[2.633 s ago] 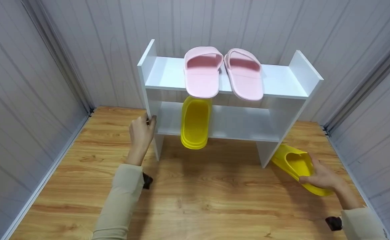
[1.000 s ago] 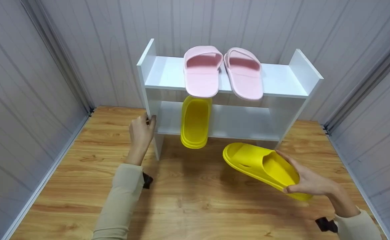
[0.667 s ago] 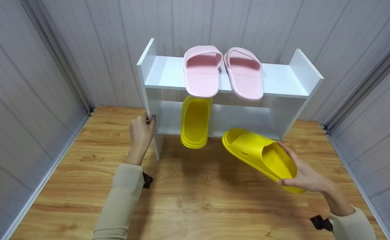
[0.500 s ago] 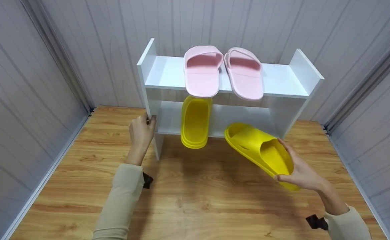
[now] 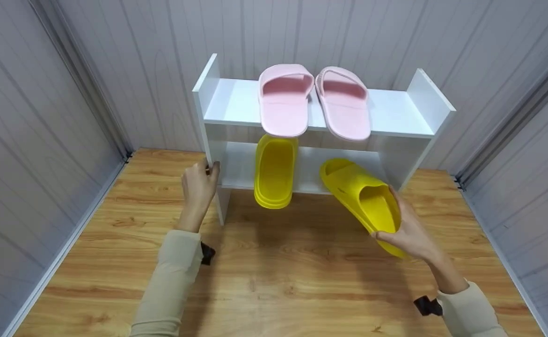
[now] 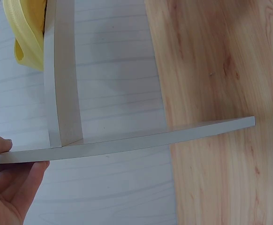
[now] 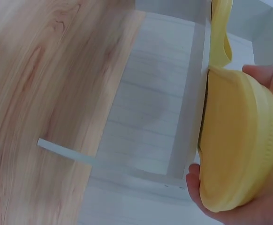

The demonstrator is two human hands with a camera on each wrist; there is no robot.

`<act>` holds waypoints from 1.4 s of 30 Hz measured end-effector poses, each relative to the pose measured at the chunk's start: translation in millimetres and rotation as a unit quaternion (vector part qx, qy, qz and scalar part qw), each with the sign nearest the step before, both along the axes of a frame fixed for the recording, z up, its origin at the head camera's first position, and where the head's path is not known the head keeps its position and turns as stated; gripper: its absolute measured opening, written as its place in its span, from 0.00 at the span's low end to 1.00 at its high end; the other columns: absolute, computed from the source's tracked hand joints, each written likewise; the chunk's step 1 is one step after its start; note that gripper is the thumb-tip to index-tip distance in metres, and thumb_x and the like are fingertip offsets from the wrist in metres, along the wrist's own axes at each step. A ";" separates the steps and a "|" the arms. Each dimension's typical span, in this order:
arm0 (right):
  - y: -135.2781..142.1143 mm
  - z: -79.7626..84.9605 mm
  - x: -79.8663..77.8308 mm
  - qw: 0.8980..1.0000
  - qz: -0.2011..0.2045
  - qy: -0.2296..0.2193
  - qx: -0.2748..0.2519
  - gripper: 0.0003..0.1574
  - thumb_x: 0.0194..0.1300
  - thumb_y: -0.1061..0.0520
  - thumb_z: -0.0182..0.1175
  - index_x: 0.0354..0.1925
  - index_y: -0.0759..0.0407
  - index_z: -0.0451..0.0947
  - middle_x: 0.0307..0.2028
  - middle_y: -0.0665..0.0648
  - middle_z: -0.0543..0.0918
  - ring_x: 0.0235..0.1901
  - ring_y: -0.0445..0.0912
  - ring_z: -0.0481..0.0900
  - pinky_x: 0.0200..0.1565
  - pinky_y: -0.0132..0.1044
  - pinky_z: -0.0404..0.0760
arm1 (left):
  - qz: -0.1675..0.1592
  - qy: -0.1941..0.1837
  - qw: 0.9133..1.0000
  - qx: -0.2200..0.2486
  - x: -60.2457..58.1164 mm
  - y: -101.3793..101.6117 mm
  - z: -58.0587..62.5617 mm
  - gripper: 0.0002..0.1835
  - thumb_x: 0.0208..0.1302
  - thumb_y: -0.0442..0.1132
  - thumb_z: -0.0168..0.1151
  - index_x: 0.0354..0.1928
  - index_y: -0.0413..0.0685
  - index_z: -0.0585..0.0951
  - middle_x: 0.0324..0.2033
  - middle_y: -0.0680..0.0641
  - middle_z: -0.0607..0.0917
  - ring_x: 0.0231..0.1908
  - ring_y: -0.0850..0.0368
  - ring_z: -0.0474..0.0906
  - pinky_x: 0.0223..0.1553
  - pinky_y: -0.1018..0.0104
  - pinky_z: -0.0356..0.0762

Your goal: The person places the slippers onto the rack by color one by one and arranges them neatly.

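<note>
My left hand [image 5: 200, 187] grips the left side panel of a white shoe rack [image 5: 398, 110]; the left wrist view has thumb and fingers on either face of that panel. With my right hand [image 5: 409, 231] I hold a yellow slipper [image 5: 348, 182] around its heel end. Its toe points up and to the left, overlapping the front of the middle shelf in the head view. Another yellow slipper [image 5: 275, 175] lies on that shelf further left, its heel jutting over the edge. Two pink slippers, a left one [image 5: 285, 110] and a right one [image 5: 346, 110], sit on the top shelf.
Wood-pattern flooring [image 5: 274, 290] lies under and in front of the rack. Pale panelled walls stand behind it [image 5: 157, 70] and on both sides. The rack's right side panel [image 5: 430, 100] rises just beyond the held slipper.
My right hand has brought the yellow slipper from the floor right of the rack leftward and up to the middle shelf, turning its toe more toward the rack. The left hand stays put.
</note>
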State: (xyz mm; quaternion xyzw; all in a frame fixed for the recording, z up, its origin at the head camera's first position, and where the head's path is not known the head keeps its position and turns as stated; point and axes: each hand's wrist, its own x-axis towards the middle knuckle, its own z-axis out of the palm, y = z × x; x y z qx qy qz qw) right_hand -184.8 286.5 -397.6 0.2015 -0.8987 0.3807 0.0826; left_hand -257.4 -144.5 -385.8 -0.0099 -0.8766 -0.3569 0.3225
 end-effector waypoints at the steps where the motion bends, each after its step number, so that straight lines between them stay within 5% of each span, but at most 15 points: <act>1: -1.3 -0.3 -1.5 1.000 -0.003 0.005 -0.001 0.65 0.38 0.55 0.71 0.66 0.65 0.42 0.60 0.67 0.56 0.53 0.58 0.58 0.48 0.59 0.58 | 0.000 0.000 1.000 0.000 0.1 0.1 0.0 0.12 0.57 0.34 0.57 0.32 0.27 0.79 0.28 0.33 0.81 0.29 0.43 0.80 0.27 0.54 0.77; 14: -16.9 3.0 -22.5 0.997 -0.034 0.061 -0.015 0.50 0.39 0.56 0.71 0.59 0.65 0.59 0.45 0.61 0.72 0.40 0.53 0.69 0.38 0.50 0.69 | -0.002 0.004 1.000 0.006 -0.4 0.6 0.6 0.12 0.57 0.34 0.57 0.33 0.27 0.79 0.29 0.33 0.81 0.29 0.43 0.80 0.27 0.54 0.77; 24: -25.0 9.5 -33.0 0.995 -0.074 0.053 0.027 0.54 0.41 0.51 0.69 0.60 0.72 0.55 0.49 0.71 0.70 0.43 0.60 0.69 0.42 0.56 0.67 | -0.006 -0.004 1.000 -0.005 0.6 0.4 1.2 0.12 0.58 0.34 0.56 0.33 0.27 0.79 0.28 0.33 0.81 0.29 0.42 0.79 0.26 0.55 0.77; 29: -25.6 10.9 -38.0 0.996 -0.056 0.059 0.019 0.55 0.40 0.51 0.70 0.60 0.72 0.55 0.49 0.71 0.70 0.43 0.60 0.70 0.43 0.56 0.68 | -0.004 -0.005 1.000 -0.002 0.0 0.4 0.9 0.12 0.58 0.34 0.56 0.33 0.27 0.79 0.28 0.33 0.81 0.29 0.42 0.79 0.26 0.54 0.77; 37: -16.7 13.7 -32.9 0.998 -0.057 -0.008 0.006 0.58 0.46 0.48 0.67 0.64 0.71 0.47 0.58 0.72 0.59 0.54 0.63 0.60 0.52 0.58 0.58 | 0.001 -0.001 1.000 0.002 -0.2 0.6 1.0 0.12 0.57 0.34 0.56 0.34 0.27 0.79 0.29 0.33 0.81 0.29 0.42 0.79 0.27 0.54 0.77; 42: -12.4 22.7 -21.1 0.997 -0.043 -0.040 -0.042 0.54 0.50 0.53 0.66 0.64 0.69 0.46 0.57 0.71 0.60 0.52 0.61 0.61 0.50 0.56 0.61 | 0.007 0.007 1.000 -0.009 -0.5 0.0 0.2 0.11 0.57 0.34 0.57 0.32 0.28 0.79 0.27 0.33 0.81 0.28 0.42 0.80 0.27 0.53 0.77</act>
